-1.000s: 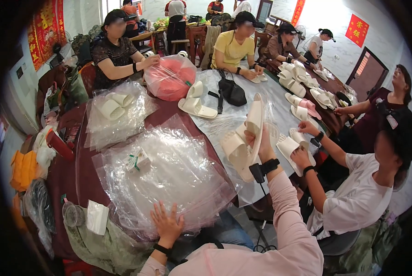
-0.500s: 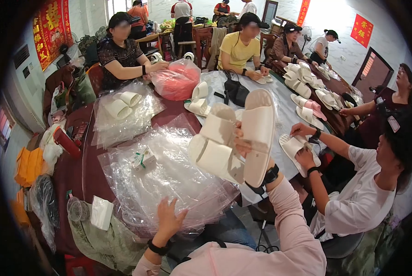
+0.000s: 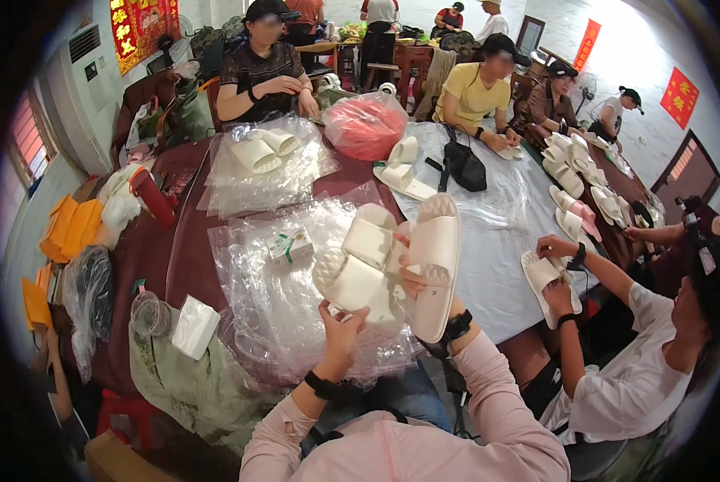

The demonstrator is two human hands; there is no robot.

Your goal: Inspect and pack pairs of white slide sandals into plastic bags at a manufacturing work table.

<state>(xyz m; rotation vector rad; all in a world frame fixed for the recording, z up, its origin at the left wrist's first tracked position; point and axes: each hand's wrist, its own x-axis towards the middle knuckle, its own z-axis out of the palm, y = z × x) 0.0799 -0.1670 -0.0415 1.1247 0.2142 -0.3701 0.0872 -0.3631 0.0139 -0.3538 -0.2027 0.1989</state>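
Note:
In front of me, white slippers are held up over a stack of clear plastic bags (image 3: pixel 247 297). My right hand (image 3: pixel 410 278) is closed round them, its fingers between an upright slipper (image 3: pixel 436 269) on the right and an overlapping pair of slippers (image 3: pixel 358 281) on the left. Whether another lies behind the upright one, I cannot tell. From below, my left hand (image 3: pixel 342 336) grips the lower edge of the left-hand pair with thumb and fingers. A small white and green box (image 3: pixel 290 246) lies on the bags just left of the slippers.
A tissue pack (image 3: pixel 195 327) and a round clear tub (image 3: pixel 150 314) sit at the near left. Bagged slippers (image 3: pixel 263 153) and a red-filled bag (image 3: pixel 365 126) lie farther off. A co-worker in white (image 3: pixel 629 353) handles a slipper close on my right.
My left hand has risen from above the bags and now grips the slippers. The slippers have moved slightly left in view. The co-worker across the table has let go of the red-filled bag.

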